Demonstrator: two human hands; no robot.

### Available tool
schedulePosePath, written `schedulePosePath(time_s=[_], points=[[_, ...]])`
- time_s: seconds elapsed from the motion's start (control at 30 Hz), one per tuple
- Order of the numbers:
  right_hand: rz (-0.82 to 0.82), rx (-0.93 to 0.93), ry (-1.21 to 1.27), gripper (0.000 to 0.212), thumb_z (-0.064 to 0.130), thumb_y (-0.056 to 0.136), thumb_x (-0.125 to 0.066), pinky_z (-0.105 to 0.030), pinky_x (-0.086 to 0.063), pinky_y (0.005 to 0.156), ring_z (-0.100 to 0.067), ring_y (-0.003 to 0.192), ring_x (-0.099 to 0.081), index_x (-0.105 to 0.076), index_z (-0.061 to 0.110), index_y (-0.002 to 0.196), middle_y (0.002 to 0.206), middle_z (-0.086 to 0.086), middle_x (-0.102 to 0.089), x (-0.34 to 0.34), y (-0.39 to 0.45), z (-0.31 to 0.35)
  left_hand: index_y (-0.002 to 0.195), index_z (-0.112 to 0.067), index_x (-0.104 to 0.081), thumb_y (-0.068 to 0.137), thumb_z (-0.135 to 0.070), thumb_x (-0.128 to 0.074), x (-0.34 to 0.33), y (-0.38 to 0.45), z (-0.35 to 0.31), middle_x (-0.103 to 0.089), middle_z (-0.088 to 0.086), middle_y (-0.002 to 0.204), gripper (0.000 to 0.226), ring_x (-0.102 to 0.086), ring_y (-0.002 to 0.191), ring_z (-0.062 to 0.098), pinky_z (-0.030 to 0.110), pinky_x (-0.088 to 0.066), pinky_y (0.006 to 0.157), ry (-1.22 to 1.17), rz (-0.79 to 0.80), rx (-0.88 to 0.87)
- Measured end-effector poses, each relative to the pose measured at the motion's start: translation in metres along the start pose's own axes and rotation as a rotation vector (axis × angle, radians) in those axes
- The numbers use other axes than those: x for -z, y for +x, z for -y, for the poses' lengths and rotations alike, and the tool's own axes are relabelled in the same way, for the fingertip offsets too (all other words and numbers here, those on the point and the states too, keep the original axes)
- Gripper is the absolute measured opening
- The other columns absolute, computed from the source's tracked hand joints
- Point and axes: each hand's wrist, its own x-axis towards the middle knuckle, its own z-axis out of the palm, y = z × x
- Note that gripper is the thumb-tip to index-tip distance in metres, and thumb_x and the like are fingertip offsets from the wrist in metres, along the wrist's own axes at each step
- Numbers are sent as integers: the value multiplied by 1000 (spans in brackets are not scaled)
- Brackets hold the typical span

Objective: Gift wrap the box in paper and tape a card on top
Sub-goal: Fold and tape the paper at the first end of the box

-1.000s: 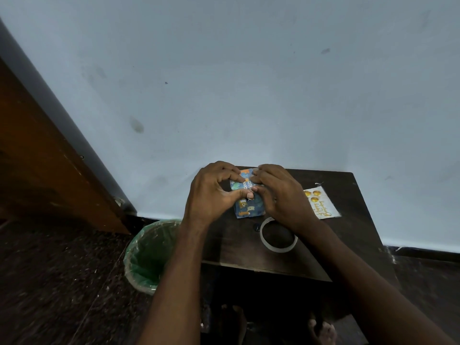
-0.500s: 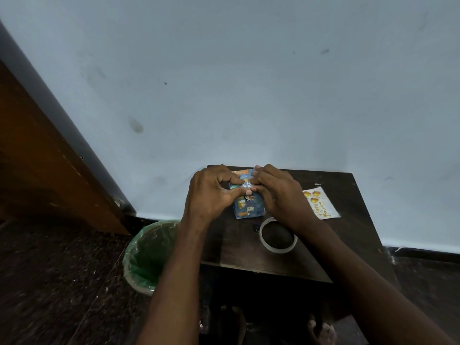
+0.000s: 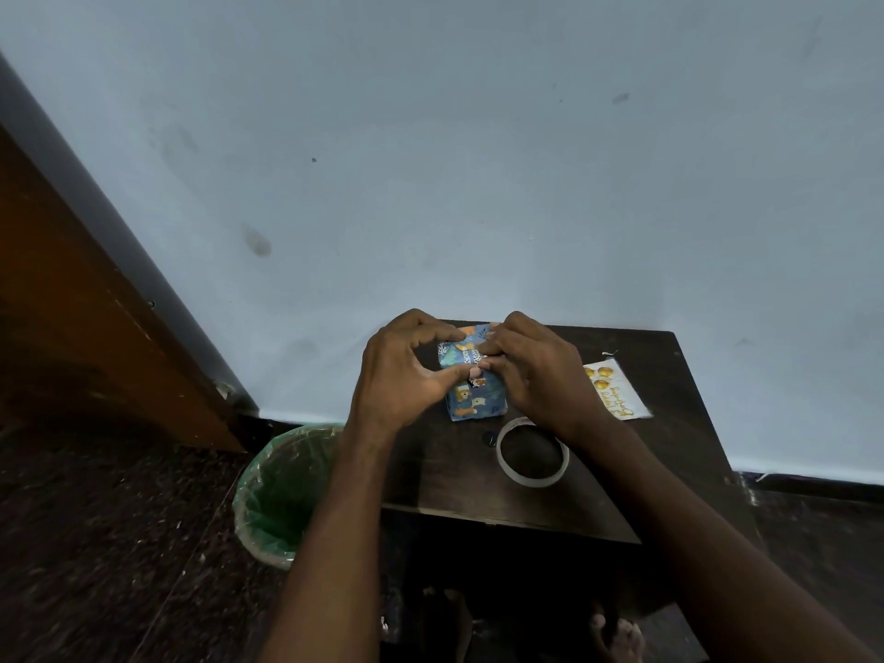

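You face a scuffed pale blue wall (image 3: 430, 160) | dark wooden table (image 3: 454, 480) against it | green-lined bin (image 3: 282, 490) at table's left edge | wooden door (image 3: 71, 303) left | dark speckled floor (image 3: 95, 543)

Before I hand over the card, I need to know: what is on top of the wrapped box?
Both hands: the left hand and right hand pinch at the top of the box. The card lies apart. Fingers hide any tape there.

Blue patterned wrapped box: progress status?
Done: blue animal-print paper covers the small box. In hand: left hand and right hand pinch its top fold. Left: white card with gold balloons lies apart; clear tape roll rests nearby.
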Motion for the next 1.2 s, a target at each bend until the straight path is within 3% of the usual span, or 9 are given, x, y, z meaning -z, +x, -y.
schedulePosePath(time_s=[0.1,0.27,0.4,0.53,0.73,0.87,0.97,1.07,1.2], points=[[-7,-9,12,16,10,91,-74,-33,-52,69,-21,92,-65,-72,11,107,105,-4,-64,2,1,1,100,-22,-87,68,-46,-95,-1,0,0,-78,-8,104,41,-73,97,4,37,-62,82,-2,-11,0],[50,-1,-15,41,14,95,-61,-29,-41,70,-20,90,-57,-69,17,135,105,-8,-58,-1,2,2,95,-21,-88,68,-40,-98,-2,1,4,-79,-7,101,34,-75,98,7,37,-62,83,-44,-19,15],[34,-12,-13,36,15,95,-59,-32,-43,64,-24,84,-56,-74,19,128,99,-8,-56,-3,3,3,98,-19,-87,81,-18,-94,2,-1,9,-80,-6,104,18,-75,106,12,39,-61,93,-198,-2,86],[27,-28,5,28,18,96,-61,-36,-48,65,-23,86,-57,-76,18,120,100,-5,-55,-2,3,4,107,-13,-85,88,-9,-83,4,-2,17,-80,0,111,19,-76,109,20,48,-61,98,-361,32,189],[11,-38,20,27,30,100,-58,-37,-48,66,-22,88,-58,-77,16,114,101,-3,-53,-5,2,7,111,-12,-83,92,4,-76,6,1,17,-79,1,115,26,-76,109,20,40,-61,96,-427,108,232],[-25,-41,-25,26,27,100,-56,-39,-50,62,-21,84,-57,-77,16,110,99,-4,-55,-11,1,7,111,-17,-83,88,-6,-77,4,1,11,-78,-5,113,26,-73,109,17,30,-56,90,-304,60,133],[-45,-47,-39,18,18,98,-60,-41,-50,60,-20,83,-57,-76,16,106,98,-4,-56,-13,-1,8,110,-21,-84,80,-24,-92,1,-3,9,-73,-6,119,31,-70,116,17,27,-54,96,-220,53,53],[-51,-36,-29,12,18,96,-64,-40,-52,63,-19,84,-60,-75,14,101,99,-3,-59,-10,-2,9,110,-22,-83,71,-26,-100,-3,-5,12,-73,-5,126,43,-68,121,14,34,-56,102,-167,66,53],[-30,-58,32,8,19,92,-70,-34,-49,62,-14,84,-58,-74,16,99,99,2,-58,-2,0,10,104,-18,-84,69,-25,-100,-5,-3,13,-77,-5,119,39,-72,114,11,42,-59,97,-169,30,35]])
